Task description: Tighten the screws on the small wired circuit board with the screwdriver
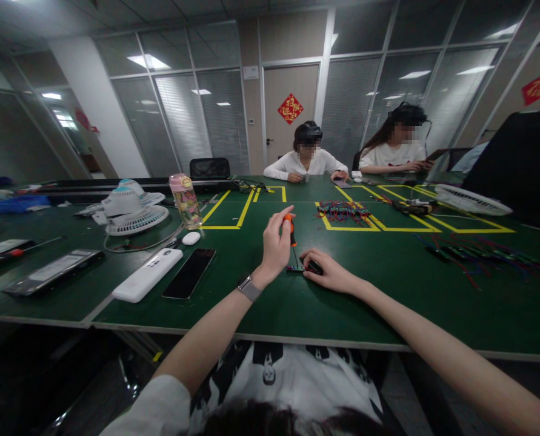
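My left hand (276, 242) is closed around the orange and black handle of a screwdriver (290, 230), held nearly upright. Its thin shaft points down to a small green circuit board (294, 269) lying on the table. From the right, my right hand (326, 272) grips a black block-like part (314, 266) at the end of that board, keeping it against the tabletop. Whether the screwdriver's tip sits in a screw is too small to tell.
On the green table (251, 309) lie a black phone (189, 274), a white power bank (148, 275), a bottle (186, 203) and a fan (136, 212). Wired circuit boards lie in a taped box (343, 212) and in a heap (488, 251). Two people sit opposite.
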